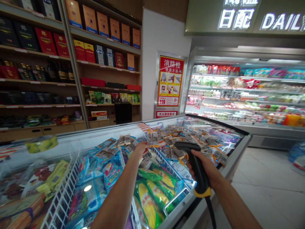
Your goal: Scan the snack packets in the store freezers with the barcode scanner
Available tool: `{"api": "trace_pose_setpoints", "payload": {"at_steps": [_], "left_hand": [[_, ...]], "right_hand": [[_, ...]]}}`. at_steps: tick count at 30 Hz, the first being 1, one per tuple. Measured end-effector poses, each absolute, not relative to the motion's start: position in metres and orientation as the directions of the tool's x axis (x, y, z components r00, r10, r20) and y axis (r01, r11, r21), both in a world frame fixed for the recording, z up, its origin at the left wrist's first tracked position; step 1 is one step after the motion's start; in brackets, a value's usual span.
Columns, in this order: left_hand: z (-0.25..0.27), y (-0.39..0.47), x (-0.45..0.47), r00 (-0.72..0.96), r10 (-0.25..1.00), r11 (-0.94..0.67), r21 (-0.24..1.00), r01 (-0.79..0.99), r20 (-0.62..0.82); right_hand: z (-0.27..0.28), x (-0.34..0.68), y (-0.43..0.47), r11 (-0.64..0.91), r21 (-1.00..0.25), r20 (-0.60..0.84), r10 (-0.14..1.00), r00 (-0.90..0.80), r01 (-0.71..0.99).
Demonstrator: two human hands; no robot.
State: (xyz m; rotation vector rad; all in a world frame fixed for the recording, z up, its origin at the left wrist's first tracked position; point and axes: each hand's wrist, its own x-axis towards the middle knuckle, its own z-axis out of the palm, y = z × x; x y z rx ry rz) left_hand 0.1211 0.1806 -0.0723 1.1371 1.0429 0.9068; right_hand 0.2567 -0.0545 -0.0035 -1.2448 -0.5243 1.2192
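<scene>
Black scanner (199,173) levelled near a small packet over the freezer

Hands: the two are apart. The right hand (212,171) is wrapped around the scanner's handle; fingers show on its left side. The left hand (142,149) reaches across the freezer (238,155), thumb and fingers apparently closed on the near left edge of the packet (152,138). The exact pinch is too small to verify.

Position: the packet sits just beyond the left fingertips, pale label towards the camera, above the far end of a wire basket (54,203) row. The scanner's nose points left, towards it, and stands apart from it. No light spot from the scanner can be made out.

Surroundings: similar loose packets (187,140) lie scattered close behind and to the right. Green and yellow corn packs (152,203) lie below, between the two forearms; blue packs (94,178) lie to the left. The cable (210,212) hangs from the scanner's base.

Findings, as judgement: the label should be kept flat and square to the nose, with fingertips at the edge only, clear of the print. Neighbouring labels are close enough to be caught by mistake; raising the packet clear of them would help. The cable should hang free of the freezer's edge.
</scene>
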Motion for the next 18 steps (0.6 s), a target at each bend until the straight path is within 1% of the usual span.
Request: {"api": "trace_pose_setpoints", "payload": {"at_steps": [5, 10, 15, 18], "left_hand": [[-0.0724, 0.1828, 0.1215, 0.32, 0.924, 0.248, 0.965, -0.081, -0.21], [-0.0718, 0.1819, 0.1209, 0.343, 0.916, 0.254, 0.963, -0.093, -0.209], [-0.0711, 0.1816, 0.1199, 0.323, 0.923, 0.25, 0.964, -0.088, -0.21], [-0.069, 0.1824, 0.1175, 0.298, 0.932, 0.243, 0.966, -0.092, -0.207]], "right_hand": [[-0.0062, 0.2522, -0.0498, -0.141, -0.919, -0.251, 0.929, 0.271, -0.369], [-0.0051, 0.2511, -0.0495, -0.154, -0.911, -0.271, 0.923, 0.274, -0.383], [-0.0046, 0.2497, -0.0486, -0.182, -0.899, -0.303, 0.915, 0.267, -0.398], [-0.0043, 0.2491, -0.0484, -0.167, -0.905, -0.295, 0.909, 0.296, -0.39]]}}
